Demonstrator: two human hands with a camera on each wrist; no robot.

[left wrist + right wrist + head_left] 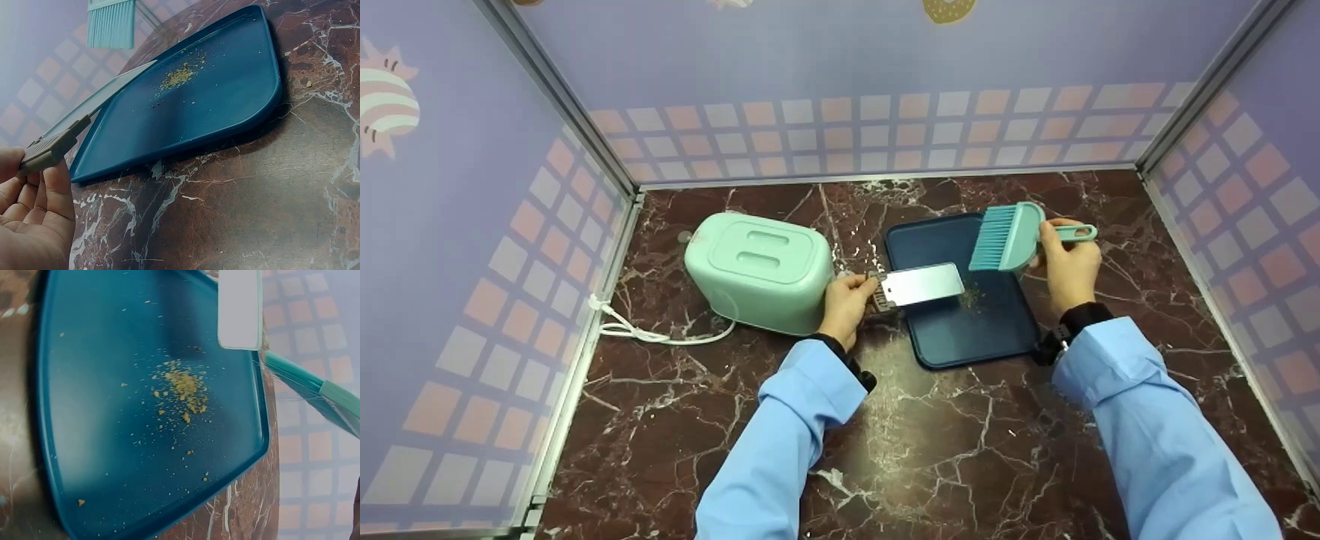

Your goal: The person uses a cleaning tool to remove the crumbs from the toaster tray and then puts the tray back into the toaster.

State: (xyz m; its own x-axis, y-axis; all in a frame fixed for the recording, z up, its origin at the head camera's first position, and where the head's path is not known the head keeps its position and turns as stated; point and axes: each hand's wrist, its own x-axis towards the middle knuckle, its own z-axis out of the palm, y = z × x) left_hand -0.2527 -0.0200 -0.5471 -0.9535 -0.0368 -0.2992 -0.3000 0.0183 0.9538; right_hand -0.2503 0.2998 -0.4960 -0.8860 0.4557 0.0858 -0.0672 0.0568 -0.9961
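My left hand [846, 304] pinches the brown end of a flat, shiny metal crumb tray [924, 284] between thumb and fingers. The crumb tray is held out above the left part of a dark blue tray [971, 337], tilted in the left wrist view. My right hand [1071, 268] grips the handle of a turquoise brush [1021, 238], whose bristles hang over the blue tray's far right part. Yellowish crumbs [184, 385] lie in a loose pile on the blue tray, with finer bits scattered round them.
A mint-green toaster [761, 292] stands just left of my left hand, its white cord [660, 339] lying toward the left wall. White crumbs lie on the dark marbled tabletop [930, 442] between toaster and blue tray. Patterned walls [855, 60] enclose the back and sides.
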